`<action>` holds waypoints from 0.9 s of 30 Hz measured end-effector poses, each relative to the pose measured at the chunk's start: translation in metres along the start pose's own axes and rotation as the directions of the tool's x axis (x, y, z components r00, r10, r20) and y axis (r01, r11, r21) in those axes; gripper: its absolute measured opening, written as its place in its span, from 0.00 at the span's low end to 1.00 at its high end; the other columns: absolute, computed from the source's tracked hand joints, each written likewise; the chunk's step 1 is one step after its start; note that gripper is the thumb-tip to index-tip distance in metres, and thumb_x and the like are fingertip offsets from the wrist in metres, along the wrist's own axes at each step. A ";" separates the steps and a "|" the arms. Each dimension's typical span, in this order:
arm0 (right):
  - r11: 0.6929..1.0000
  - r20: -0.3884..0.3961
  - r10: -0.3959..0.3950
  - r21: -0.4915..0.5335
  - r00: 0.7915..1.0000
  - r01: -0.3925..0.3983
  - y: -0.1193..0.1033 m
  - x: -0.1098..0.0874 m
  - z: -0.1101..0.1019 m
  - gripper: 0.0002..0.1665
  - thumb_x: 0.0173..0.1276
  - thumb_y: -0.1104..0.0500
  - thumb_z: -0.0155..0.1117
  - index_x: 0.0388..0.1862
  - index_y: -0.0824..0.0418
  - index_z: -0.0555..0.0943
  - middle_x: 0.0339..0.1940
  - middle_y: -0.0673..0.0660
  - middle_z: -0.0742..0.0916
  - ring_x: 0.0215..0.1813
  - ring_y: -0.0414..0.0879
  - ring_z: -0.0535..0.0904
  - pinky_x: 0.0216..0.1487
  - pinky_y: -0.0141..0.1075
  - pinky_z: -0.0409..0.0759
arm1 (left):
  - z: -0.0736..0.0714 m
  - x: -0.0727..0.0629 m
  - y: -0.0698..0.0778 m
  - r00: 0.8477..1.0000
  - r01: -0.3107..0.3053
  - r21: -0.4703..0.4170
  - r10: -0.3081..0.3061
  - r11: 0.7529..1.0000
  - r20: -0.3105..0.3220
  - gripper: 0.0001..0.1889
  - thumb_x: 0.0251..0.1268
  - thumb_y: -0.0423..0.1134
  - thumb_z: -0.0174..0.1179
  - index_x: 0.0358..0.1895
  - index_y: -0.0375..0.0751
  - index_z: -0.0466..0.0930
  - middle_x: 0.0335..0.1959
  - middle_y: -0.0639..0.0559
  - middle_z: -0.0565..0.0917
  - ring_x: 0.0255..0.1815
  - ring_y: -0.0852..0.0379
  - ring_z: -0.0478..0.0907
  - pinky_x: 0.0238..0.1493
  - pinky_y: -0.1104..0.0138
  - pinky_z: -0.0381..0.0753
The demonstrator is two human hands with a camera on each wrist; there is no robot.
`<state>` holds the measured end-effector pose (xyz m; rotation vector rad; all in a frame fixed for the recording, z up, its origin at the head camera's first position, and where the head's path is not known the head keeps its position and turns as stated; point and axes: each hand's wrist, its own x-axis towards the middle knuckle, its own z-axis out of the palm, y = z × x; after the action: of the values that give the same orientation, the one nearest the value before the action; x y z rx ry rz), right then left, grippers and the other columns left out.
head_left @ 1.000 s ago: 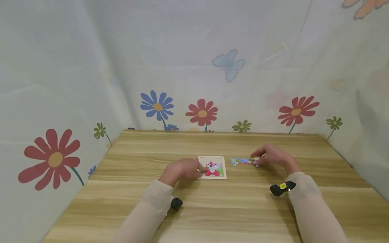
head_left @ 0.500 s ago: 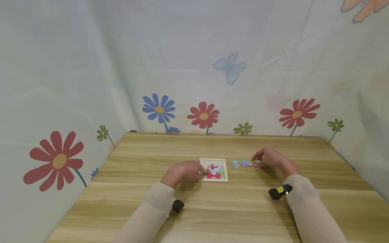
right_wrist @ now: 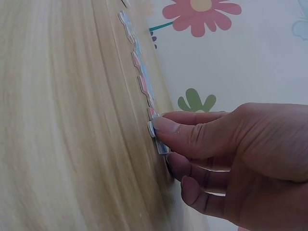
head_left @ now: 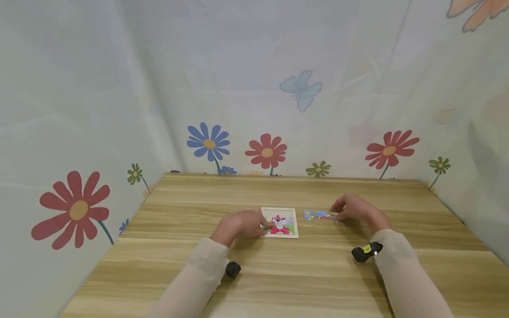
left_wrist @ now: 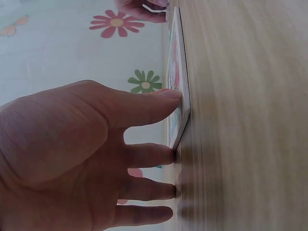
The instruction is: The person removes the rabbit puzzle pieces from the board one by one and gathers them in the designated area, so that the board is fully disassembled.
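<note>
A small square jigsaw tray with a pale rim and a cartoon animal picture lies on the table. My left hand is at its left side: the thumb rests on the tray in the left wrist view, the index fingertip meets its edge, and the other fingers extend down to the tabletop. Right of the tray lies a row of blue jigsaw pieces, with a left piece and a middle piece. My right hand pinches the row's right-end jigsaw piece by thumb and fingers, partly hiding it.
The wood-grain table extends around both hands. Behind it hangs a pale cloth printed with flowers and butterflies. Black wrist cameras sit on both sleeves, the left camera and the right camera.
The right hand's piece has shifted slightly, closing a small gap to the middle piece seen half a second ago. The left hand stays on the tray. The head view has tilted a little.
</note>
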<state>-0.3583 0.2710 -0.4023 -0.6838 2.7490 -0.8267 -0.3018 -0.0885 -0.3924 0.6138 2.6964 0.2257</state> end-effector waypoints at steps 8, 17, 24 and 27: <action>1.000 0.011 0.013 0.006 1.000 -0.013 -0.002 -0.002 0.002 0.16 0.58 0.68 0.75 0.46 0.71 0.86 0.41 0.61 0.88 0.46 0.54 0.82 0.51 0.50 0.80 | 0.002 0.000 0.000 1.000 -0.006 0.004 0.006 1.000 0.001 0.21 0.74 0.47 0.58 0.67 0.67 0.76 0.77 0.45 0.62 0.76 0.47 0.61 0.73 0.54 0.62; 0.999 0.017 0.040 0.012 0.999 -0.040 -0.003 -0.002 0.001 0.16 0.60 0.67 0.74 0.47 0.70 0.87 0.44 0.61 0.88 0.48 0.53 0.82 0.54 0.52 0.79 | 0.000 -0.001 -0.001 1.000 -0.022 0.014 0.022 1.000 -0.018 0.19 0.74 0.47 0.59 0.65 0.68 0.78 0.72 0.48 0.71 0.64 0.52 0.71 0.68 0.55 0.69; 0.997 -0.024 0.084 -0.001 0.996 -0.084 -0.002 -0.002 -0.001 0.14 0.69 0.64 0.66 0.50 0.70 0.84 0.44 0.58 0.86 0.45 0.51 0.79 0.52 0.50 0.79 | -0.002 -0.001 -0.002 0.999 -0.034 -0.001 0.034 0.999 -0.037 0.21 0.73 0.45 0.61 0.66 0.65 0.78 0.69 0.48 0.75 0.53 0.53 0.73 0.59 0.59 0.74; 0.999 -0.101 0.035 -0.027 0.994 -0.038 -0.006 0.003 -0.001 0.14 0.73 0.63 0.61 0.50 0.72 0.83 0.42 0.60 0.85 0.44 0.52 0.79 0.48 0.49 0.79 | -0.003 0.000 -0.002 0.998 -0.035 -0.011 0.035 0.999 -0.051 0.22 0.72 0.44 0.61 0.67 0.63 0.77 0.66 0.49 0.77 0.49 0.53 0.73 0.51 0.61 0.75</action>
<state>-0.3586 0.2657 -0.3977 -0.6113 2.8592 -0.8373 -0.3040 -0.0905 -0.3897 0.6609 2.7323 0.2701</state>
